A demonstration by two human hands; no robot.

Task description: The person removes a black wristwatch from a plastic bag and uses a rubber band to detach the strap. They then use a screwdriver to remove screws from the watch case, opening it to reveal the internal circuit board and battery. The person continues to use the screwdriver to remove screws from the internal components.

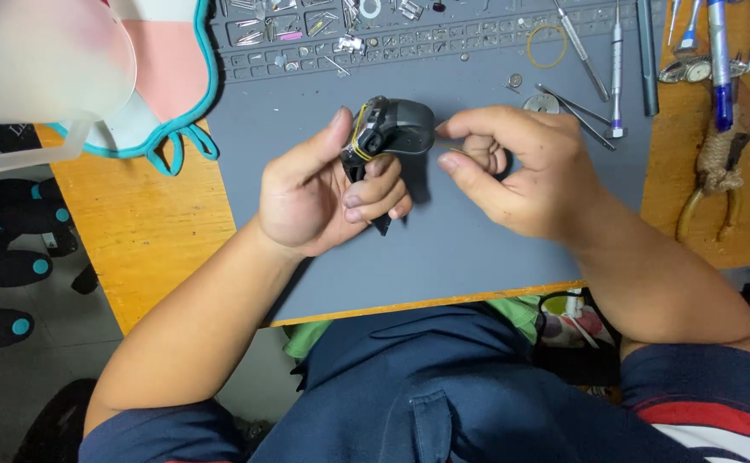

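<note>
While the left hand (pixel 319 193) grips a curved black device (pixel 390 129) (matte plastic), the right hand (pixel 521 176) pinches beside it.

A small repair workbench, likely for watches. Grey work mat (pixel 478 231) on an orange table (pixel 148 227), with fine screwdrivers (pixel 617 69), tweezers (pixel 581 111), pliers (pixel 718 184) and tiny metal parts (pixel 349 43).

Left hand (pixel 319 193): palm up, fingers curled closed in a full grip, thumb extended upward along it. Right hand (pixel 521 176): just beside left grip, thumb and forefinger pinched, remaining fingers curled. Both forearms bare, angled inward
</note>
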